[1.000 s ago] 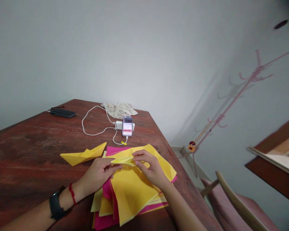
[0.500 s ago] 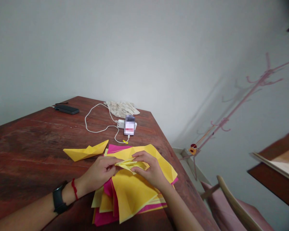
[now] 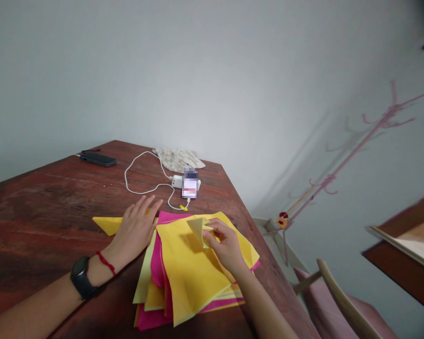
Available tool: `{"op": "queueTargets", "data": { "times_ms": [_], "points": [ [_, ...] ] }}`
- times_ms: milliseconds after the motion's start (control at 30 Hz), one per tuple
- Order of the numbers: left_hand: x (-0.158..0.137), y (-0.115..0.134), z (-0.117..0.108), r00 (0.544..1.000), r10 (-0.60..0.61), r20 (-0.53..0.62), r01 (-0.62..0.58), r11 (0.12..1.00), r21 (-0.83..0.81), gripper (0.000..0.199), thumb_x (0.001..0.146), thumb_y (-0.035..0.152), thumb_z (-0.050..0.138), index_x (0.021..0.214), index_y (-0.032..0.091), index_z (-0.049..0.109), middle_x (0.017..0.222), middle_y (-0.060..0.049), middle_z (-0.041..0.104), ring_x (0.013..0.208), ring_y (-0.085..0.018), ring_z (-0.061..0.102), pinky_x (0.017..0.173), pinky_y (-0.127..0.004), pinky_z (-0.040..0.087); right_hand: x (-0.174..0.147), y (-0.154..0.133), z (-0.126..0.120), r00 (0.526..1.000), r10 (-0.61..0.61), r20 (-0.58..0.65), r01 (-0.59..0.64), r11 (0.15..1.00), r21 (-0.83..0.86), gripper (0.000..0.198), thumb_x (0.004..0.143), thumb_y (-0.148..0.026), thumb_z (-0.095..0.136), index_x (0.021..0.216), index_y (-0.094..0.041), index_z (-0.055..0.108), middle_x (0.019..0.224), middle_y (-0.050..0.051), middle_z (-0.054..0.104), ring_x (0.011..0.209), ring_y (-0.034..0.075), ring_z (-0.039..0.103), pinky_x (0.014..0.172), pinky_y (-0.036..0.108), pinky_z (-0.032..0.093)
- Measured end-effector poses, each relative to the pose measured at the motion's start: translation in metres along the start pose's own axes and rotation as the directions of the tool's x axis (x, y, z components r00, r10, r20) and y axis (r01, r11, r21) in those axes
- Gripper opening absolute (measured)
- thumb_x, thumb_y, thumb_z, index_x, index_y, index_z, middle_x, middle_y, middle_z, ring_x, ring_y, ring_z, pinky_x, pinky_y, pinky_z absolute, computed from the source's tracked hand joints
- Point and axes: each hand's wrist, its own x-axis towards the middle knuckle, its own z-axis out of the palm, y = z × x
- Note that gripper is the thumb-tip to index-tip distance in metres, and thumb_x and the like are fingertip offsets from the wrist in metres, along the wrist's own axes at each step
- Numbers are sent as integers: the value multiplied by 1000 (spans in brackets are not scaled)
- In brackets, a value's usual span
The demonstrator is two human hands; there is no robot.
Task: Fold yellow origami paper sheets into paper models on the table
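My right hand (image 3: 226, 242) pinches a small folded yellow paper (image 3: 200, 228) between thumb and fingers, just above the stack. Beneath it lies a loose pile of yellow and pink paper sheets (image 3: 191, 282), overlapping at odd angles. To the left, my left hand (image 3: 136, 230) is stretched out palm down with its fingers apart, over a yellow paper boat (image 3: 106, 224). The hand hides most of the boat, leaving its left tip in sight. Whether the fingers touch the boat is not clear.
Behind the pile, a phone (image 3: 190, 183) rests on a white charger (image 3: 177, 181) with a looping white cable (image 3: 126, 176). A crumpled cloth (image 3: 178, 160) and a dark power bank (image 3: 98, 159) lie farther back. Right of the table (image 3: 67, 197) stand a chair (image 3: 334, 301) and a pink coat rack (image 3: 356, 146).
My left hand has let go of the folded paper and moved left over the paper boat. My right hand keeps the folded paper, now tilted more upright.
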Motion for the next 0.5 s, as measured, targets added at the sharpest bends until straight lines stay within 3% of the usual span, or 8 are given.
{"op": "queueTargets", "data": {
  "times_ms": [100, 233, 367, 500],
  "points": [
    [-3, -4, 0, 992, -88, 93, 73, 985, 156, 60, 87, 4, 42, 147, 13, 46, 150, -22, 48, 137, -41, 45, 106, -65, 36, -1, 1, 1, 999, 37, 7, -37, 999, 18, 19, 86, -38, 70, 80, -21, 69, 86, 7, 68, 84, 22, 63, 72, 31, 48],
    [-4, -4, -4, 974, -33, 226, 5, 993, 121, 62, 86, -1, 38, 143, 21, 50, 138, -14, 62, 121, -32, 61, 102, -56, 43, -1, 1, 3, 998, 62, 21, -63, 998, 27, 19, 85, -38, 70, 78, -20, 68, 87, 6, 67, 83, 21, 62, 70, 30, 46],
    [1, -6, -6, 972, 18, 235, -25, 999, 28, 60, 88, -2, 36, 142, 18, 50, 137, -13, 63, 117, -28, 65, 96, -44, 49, -1, 2, 3, 996, 85, 31, -87, 994, 69, 19, 85, -37, 68, 76, -20, 67, 88, 7, 66, 81, 20, 60, 70, 29, 46],
    [3, -8, -6, 979, 52, 196, -51, 999, -12, 56, 87, -2, 39, 138, 17, 55, 128, -13, 68, 112, -29, 66, 94, -45, 47, -1, 5, 4, 994, 103, 24, -105, 988, 115, 22, 85, -37, 68, 73, -19, 65, 85, 6, 65, 79, 19, 59, 71, 29, 45]
  ]
}}
